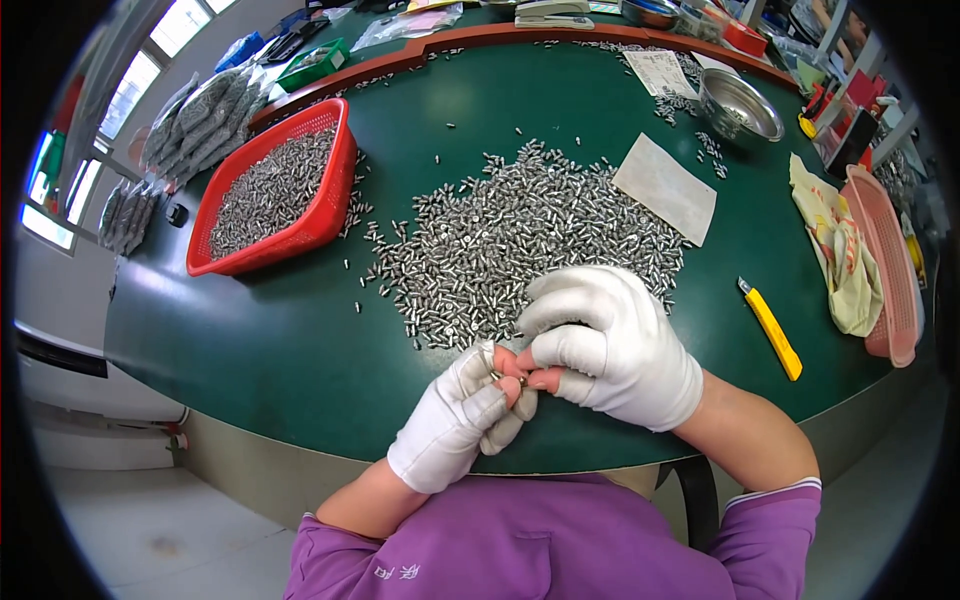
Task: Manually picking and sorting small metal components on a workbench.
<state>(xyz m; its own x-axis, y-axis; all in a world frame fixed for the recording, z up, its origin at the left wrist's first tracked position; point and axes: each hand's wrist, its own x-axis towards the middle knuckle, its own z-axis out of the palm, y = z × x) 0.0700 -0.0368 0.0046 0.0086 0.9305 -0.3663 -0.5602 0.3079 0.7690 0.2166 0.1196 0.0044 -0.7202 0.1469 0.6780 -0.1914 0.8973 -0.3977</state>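
Observation:
Both my hands wear white gloves with bare thumb and finger tips, and they meet near the table's front edge. My left hand [455, 412] pinches a small metal part [496, 376], mostly covered by the fingertips. The thumb and forefinger of my right hand [618, 350] close on the same spot from the right, touching that part's end. Just beyond my hands spreads a large heap of small shiny metal parts [520, 235], bullet-shaped and lying in all directions. My right hand's other fingers curl over the heap's near edge.
A red plastic basket [335, 190] full of similar parts stands left on the green table [270, 350]. A paper sheet [668, 188] touches the heap's right side. Farther right lie a yellow utility knife [772, 335], a metal bowl [740, 105], a cloth bag [838, 250] and a pink basket [890, 290].

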